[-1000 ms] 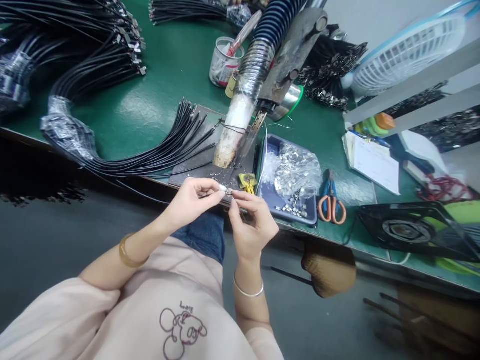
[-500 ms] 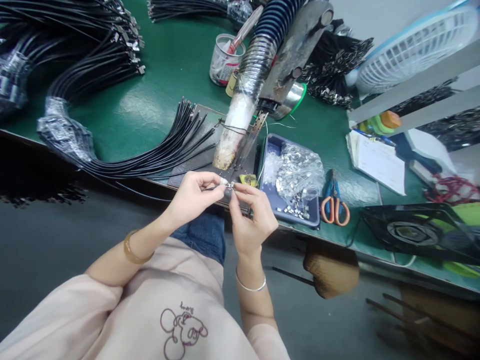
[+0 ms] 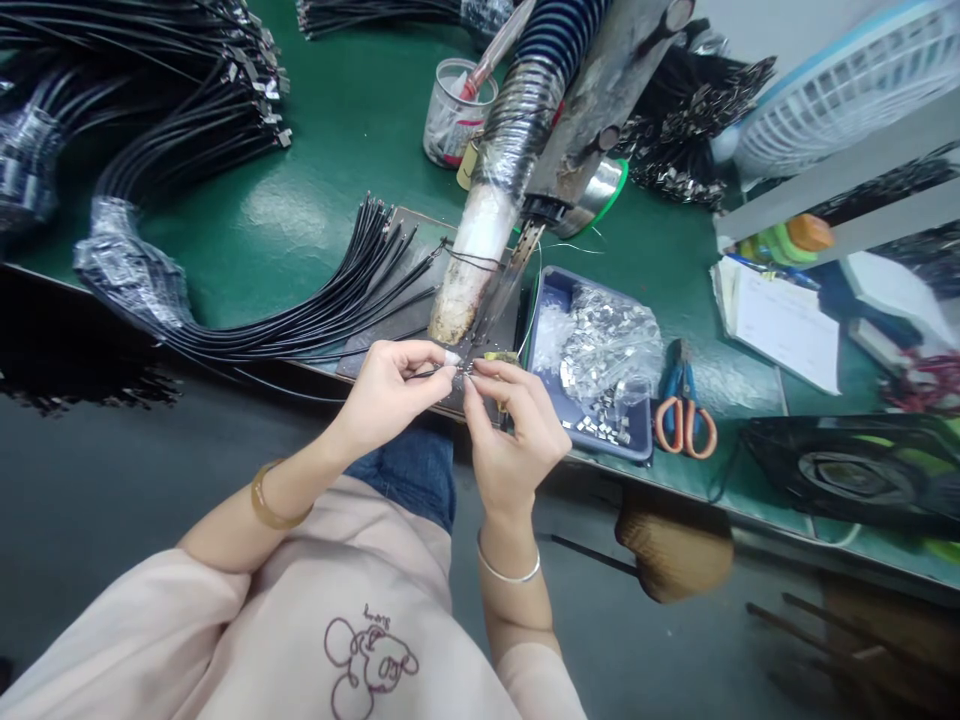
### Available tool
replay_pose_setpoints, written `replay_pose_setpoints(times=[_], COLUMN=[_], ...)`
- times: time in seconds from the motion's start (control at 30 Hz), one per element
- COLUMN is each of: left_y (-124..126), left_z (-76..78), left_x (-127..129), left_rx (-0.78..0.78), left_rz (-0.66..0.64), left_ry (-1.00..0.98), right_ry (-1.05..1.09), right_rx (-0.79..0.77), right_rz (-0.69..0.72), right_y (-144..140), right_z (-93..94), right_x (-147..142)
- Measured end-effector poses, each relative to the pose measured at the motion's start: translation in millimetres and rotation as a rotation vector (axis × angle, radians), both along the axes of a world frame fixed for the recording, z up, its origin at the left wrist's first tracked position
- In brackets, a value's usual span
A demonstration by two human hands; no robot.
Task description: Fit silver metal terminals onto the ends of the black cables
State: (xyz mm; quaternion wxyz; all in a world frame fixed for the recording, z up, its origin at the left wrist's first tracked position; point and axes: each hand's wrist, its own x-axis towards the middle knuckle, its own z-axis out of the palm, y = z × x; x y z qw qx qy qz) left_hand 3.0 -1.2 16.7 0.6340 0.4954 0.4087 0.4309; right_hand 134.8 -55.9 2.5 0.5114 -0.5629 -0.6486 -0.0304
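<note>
My left hand [image 3: 405, 385] is closed, pinching a black cable [image 3: 425, 374] near its end, with something whitish around a fingertip. Facing it, my right hand [image 3: 517, 420] has thumb and forefinger brought together at a small metal connector [image 3: 465, 370] by the cable's tip. The fingers partly hide this piece. Just above the hands, a white tube nozzle [image 3: 466, 275] and a metal tool tip point down at a dark work plate [image 3: 409, 235]. Beside them, a fanned bundle of black cables [image 3: 300, 325] lies with its bare ends on the plate.
To the right stands a blue tray [image 3: 649, 425] with bagged and loose metal connectors. Further right lie orange-handled cutters [image 3: 684, 410], a paper pad [image 3: 787, 320] and a black fan [image 3: 855, 470]. Behind are a clear cup [image 3: 450, 120] and a solder spool [image 3: 600, 205]; more cable bundles [image 3: 202, 130] lie left.
My right hand has moved slightly right, its fingertips a little farther from the left ones. The left hand stays almost in place. The view has shifted a little.
</note>
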Motion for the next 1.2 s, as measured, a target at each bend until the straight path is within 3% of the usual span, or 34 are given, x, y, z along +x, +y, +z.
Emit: replay_pose_setpoints(times=[0.27, 0.6, 0.87, 1.0, 1.2], left_y=[0.9, -2.9, -1.9, -0.4, 2.2], left_z=[-5.2, -10.1, -5.0, -3.7, -0.6], left_x=[-4.1, -6.2, -6.4, -6.4, -3.8], left_rx=[-0.027, 0.049, -0.001, -0.02, -0.028], left_rz=[-0.058, -0.155, -0.14, -0.138, -0.12], left_ry=[0.021, 0.05, 0.058, 0.055, 0.036], right_ry=[-0.096, -0.009, 0.325, 0.177, -0.091], right_rx=[-0.012, -0.059, -0.01, -0.064, 0.017], right_rz=[0.02, 0.031, -0.02, -0.058, 0.028], right_y=[-4.4, -16.1, -32.1, -26.4, -11.0], right_z=[-1.7, 1.8, -0.1, -2.2, -4.7], right_x=[1.1, 4.1, 4.2, 7.2, 5.5])
